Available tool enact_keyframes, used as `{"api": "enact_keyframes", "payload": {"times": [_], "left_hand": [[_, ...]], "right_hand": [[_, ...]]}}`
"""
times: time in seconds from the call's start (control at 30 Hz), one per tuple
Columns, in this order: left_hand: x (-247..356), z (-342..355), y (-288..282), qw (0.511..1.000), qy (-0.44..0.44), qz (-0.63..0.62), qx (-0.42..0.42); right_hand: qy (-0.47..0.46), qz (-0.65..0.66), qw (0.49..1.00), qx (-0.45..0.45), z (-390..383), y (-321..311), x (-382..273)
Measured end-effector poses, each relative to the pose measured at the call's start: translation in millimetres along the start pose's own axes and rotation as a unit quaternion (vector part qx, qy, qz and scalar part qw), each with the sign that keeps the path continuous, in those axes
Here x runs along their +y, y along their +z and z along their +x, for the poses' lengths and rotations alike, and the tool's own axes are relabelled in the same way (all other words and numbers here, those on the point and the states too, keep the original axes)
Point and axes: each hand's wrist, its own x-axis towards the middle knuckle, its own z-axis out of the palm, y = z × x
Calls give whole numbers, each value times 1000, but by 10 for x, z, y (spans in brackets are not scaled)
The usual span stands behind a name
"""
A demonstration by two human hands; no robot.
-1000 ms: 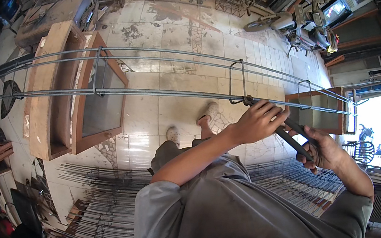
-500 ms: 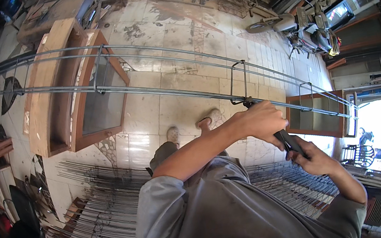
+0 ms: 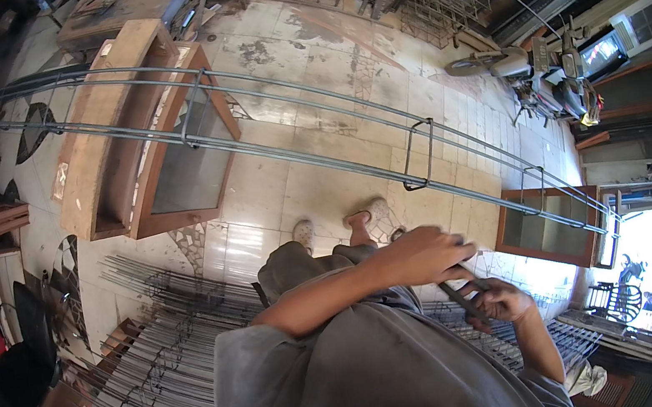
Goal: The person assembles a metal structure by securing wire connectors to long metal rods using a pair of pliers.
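My left hand (image 3: 428, 255) is closed around the upper part of a dark pincer-like tool (image 3: 460, 297) with two handles. Its small head (image 3: 397, 234) pokes out beyond my knuckles, touching nothing. Lower down, my right hand (image 3: 502, 300) is closed on the handles, which stand slightly apart; its fingers are partly blurred. In front of me a long cage of steel bars (image 3: 294, 156) stretches from left to right. Rectangular stirrups (image 3: 421, 154) hold the bars apart. Both hands are now on my side of the cage, off the bars.
A wooden frame cabinet (image 3: 100, 132) lies under the cage's left part, and another cabinet (image 3: 549, 227) is under its right end. Bundled steel rods (image 3: 164, 362) lie beside me at the left. A motorcycle (image 3: 546, 69) stands at the far right; wire cages (image 3: 439, 1) are stacked behind.
Both hands have drawn the tool back from the stirrup corner, toward my body and slightly left. The tool's head has come off the bars. The view has shifted a little.
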Motion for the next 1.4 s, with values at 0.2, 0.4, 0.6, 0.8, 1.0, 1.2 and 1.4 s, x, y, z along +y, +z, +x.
{"api": "enact_keyframes", "payload": {"times": [0.2, 0.4, 0.6, 0.8, 1.0, 1.2, 1.4], "left_hand": [[-74, -963, -145, 981, -169, 34, 89], [-89, -1924, -385, 843, -369, 55, 389], [404, -2729, -712, 673, -396, 174, 600], [859, -3186, -453, 514, -489, 134, 692], [961, -3226, 190, 473, -500, 121, 715], [949, -2977, 537, 486, -553, 7, 676], [838, -3164, 402, 568, -576, 43, 586]], "right_hand": [[-66, -505, 854, -109, 980, 399, -141], [-61, -394, 887, -232, 1904, 670, 289], [36, -340, 892, -295, 2697, 841, 386], [-192, -444, 872, -70, 4017, 1896, 414], [-472, -489, 732, 54, 4698, 2628, -8], [-486, -584, 640, 112, 5240, 3229, -396], [-508, -579, 630, 94, 5708, 3343, -723]]}}
